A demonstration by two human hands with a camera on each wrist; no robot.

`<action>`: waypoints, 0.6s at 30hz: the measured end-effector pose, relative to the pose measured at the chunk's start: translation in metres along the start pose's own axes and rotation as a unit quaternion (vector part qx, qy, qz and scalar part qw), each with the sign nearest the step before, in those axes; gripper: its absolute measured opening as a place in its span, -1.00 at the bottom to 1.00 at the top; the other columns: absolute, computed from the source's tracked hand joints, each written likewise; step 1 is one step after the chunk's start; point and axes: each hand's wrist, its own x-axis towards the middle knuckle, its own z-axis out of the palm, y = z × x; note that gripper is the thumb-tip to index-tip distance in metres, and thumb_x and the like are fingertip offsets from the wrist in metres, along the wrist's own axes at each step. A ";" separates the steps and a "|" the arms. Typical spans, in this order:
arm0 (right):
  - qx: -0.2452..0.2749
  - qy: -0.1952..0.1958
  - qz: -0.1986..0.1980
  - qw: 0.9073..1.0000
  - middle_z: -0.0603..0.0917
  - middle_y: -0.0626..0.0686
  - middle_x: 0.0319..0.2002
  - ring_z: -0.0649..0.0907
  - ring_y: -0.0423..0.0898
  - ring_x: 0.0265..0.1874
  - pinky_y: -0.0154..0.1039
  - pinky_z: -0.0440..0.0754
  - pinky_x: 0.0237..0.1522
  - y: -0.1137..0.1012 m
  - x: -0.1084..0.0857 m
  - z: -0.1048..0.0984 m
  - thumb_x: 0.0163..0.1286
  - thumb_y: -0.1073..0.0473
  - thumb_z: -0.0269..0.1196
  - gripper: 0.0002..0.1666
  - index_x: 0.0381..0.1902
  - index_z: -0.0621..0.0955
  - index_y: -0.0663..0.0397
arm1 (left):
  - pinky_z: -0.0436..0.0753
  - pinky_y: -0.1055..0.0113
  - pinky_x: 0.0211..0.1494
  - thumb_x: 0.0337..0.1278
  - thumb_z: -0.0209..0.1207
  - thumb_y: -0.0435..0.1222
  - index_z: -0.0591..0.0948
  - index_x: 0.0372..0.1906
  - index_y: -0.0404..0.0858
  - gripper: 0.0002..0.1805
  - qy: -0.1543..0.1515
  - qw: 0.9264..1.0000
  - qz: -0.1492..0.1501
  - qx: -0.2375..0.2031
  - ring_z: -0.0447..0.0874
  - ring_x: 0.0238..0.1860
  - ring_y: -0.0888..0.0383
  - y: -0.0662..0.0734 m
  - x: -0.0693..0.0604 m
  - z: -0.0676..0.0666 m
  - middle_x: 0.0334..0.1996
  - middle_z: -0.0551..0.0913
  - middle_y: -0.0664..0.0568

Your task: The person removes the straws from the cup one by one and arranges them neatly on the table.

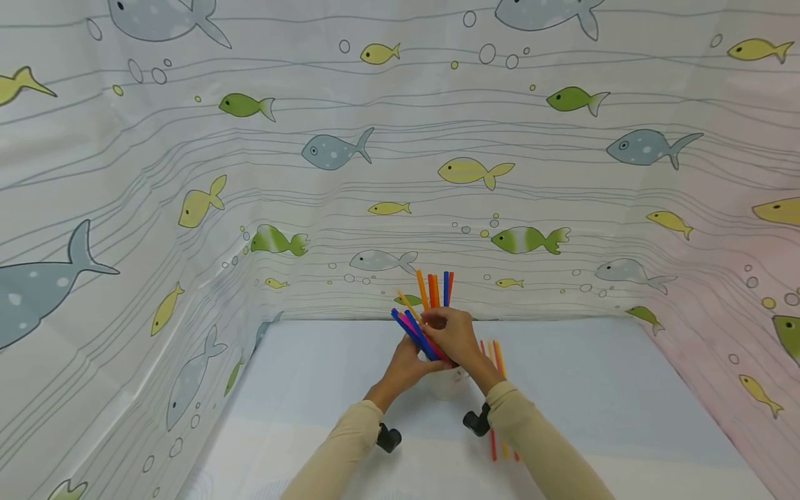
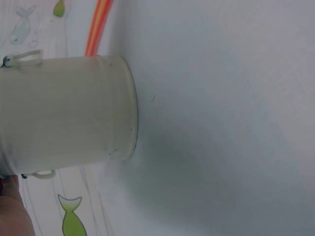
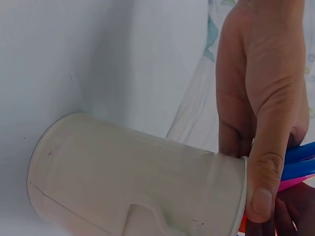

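A bundle of blue and pink straws (image 1: 415,335) leans to the left over the mouth of a whitish metal can (image 2: 69,113), which stands on the table. My left hand (image 1: 406,364) holds this bundle low, its thumb (image 3: 268,172) lying against the can's rim in the right wrist view. My right hand (image 1: 455,339) has curled fingers among the straws, just above the can; its fingertips are partly hidden. Behind it rise several orange straws (image 1: 432,290) and an upright blue straw (image 1: 446,288). Their lower ends are hidden by the hands.
Several loose red and orange straws (image 1: 498,357) lie on the table right of the can, partly under the right forearm. Fish-patterned cloth (image 1: 337,229) encloses the pale table (image 1: 600,389) at the back and sides. Small black devices (image 1: 389,439) sit at both wrists.
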 end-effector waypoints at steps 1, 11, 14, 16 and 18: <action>-0.003 0.002 0.001 1.000 0.74 -0.02 -0.30 0.71 -0.14 -0.34 -0.26 0.72 -0.21 0.000 0.000 0.001 0.18 0.25 0.44 -0.76 -0.15 0.74 0.12 | 0.37 0.12 0.37 -0.06 0.47 -0.09 0.16 0.48 -0.05 0.01 0.000 1.000 0.000 -0.001 0.33 0.36 0.16 0.000 0.000 0.000 0.37 0.35 0.12; -0.027 0.017 0.002 0.999 0.73 -0.09 -0.34 0.68 -0.17 -0.37 -0.27 0.71 -0.22 0.006 0.000 0.006 0.21 0.19 0.44 -0.81 -0.20 0.75 0.06 | 0.37 0.09 0.37 -0.10 0.47 -0.01 0.10 0.50 -0.04 0.07 0.002 1.000 -0.015 -0.003 0.30 0.38 0.13 0.000 -0.001 0.001 0.39 0.32 0.09; -0.028 0.020 -0.004 0.999 0.72 -0.09 -0.36 0.67 -0.17 -0.38 -0.27 0.71 -0.24 0.007 0.000 0.006 0.21 0.18 0.44 -0.81 -0.20 0.75 0.07 | 0.36 0.11 0.37 -0.09 0.47 -0.04 0.09 0.50 -0.04 0.08 0.000 1.000 -0.018 -0.002 0.30 0.39 0.14 0.001 -0.001 0.000 0.40 0.31 0.10; -0.027 0.022 -0.004 0.999 0.72 -0.10 -0.36 0.66 -0.17 -0.39 -0.27 0.71 -0.25 0.007 0.000 0.006 0.21 0.18 0.44 -0.81 -0.20 0.75 0.06 | 0.35 0.11 0.38 -0.09 0.47 -0.05 0.08 0.51 -0.03 0.08 0.000 1.000 -0.015 -0.002 0.30 0.39 0.14 0.001 -0.002 0.000 0.40 0.31 0.10; -0.026 0.026 -0.002 0.999 0.72 -0.11 -0.35 0.66 -0.18 -0.38 -0.28 0.70 -0.24 0.006 0.000 0.006 0.21 0.16 0.44 -0.81 -0.20 0.75 0.04 | 0.34 0.11 0.38 -0.09 0.47 -0.04 0.08 0.51 -0.02 0.09 0.000 1.000 -0.010 -0.001 0.29 0.39 0.15 0.001 -0.001 0.000 0.41 0.30 0.11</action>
